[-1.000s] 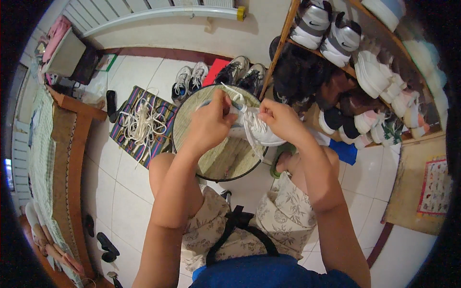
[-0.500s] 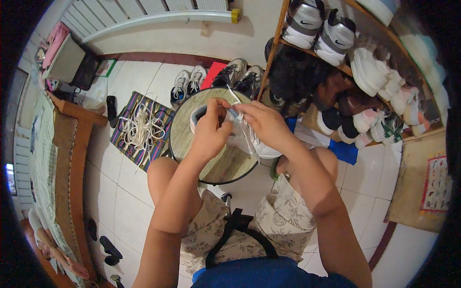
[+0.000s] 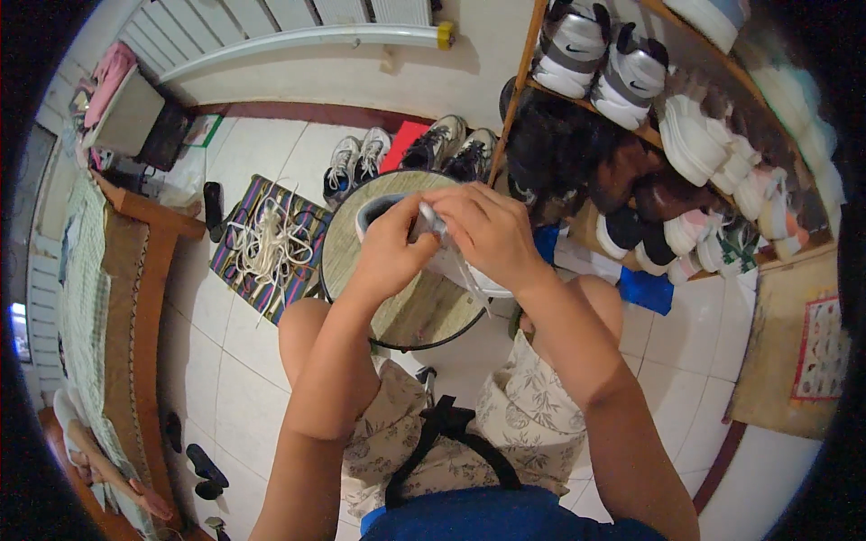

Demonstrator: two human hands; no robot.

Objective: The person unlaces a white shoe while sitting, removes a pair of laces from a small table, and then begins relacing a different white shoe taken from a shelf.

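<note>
At the far right, shoe rack [image 3: 523,77]: wooden, its shelves crowded with shoes; the work is best kept left of it, in front of the knees.
Worktop [image 3: 424,316]: small, round, between the knees and the far wall; resting the work on it should spare the arms.
Striped cloth [image 3: 271,302]: on the floor, left of the worktop.
White shoe [image 3: 440,263]: over the worktop, toe to the right, collar opening to the left, its middle largely covered by the fingers; it looks light, so any pull probably needs a counter-hold to stop it sliding.
Right hand [image 3: 475,216]: fingers bent and drawn together, seemingly pinched on the lace near the collar; a short grip close to the end should give the best control.
Left hand [image 3: 397,239]: half curled, thumb and forefinger near each other beside the lace; whether it grips lace or shoe edge I cannot tell. Steadying that edge would help.
Pale laces [image 3: 271,236]: a loose tangle on the striped cloth; strands would likely part best singly.
Lace [image 3: 475,290]: white, trailing from between the hands across the shoe toward the near right; smoothing out twists and drawing evenly should keep it flat.
</note>
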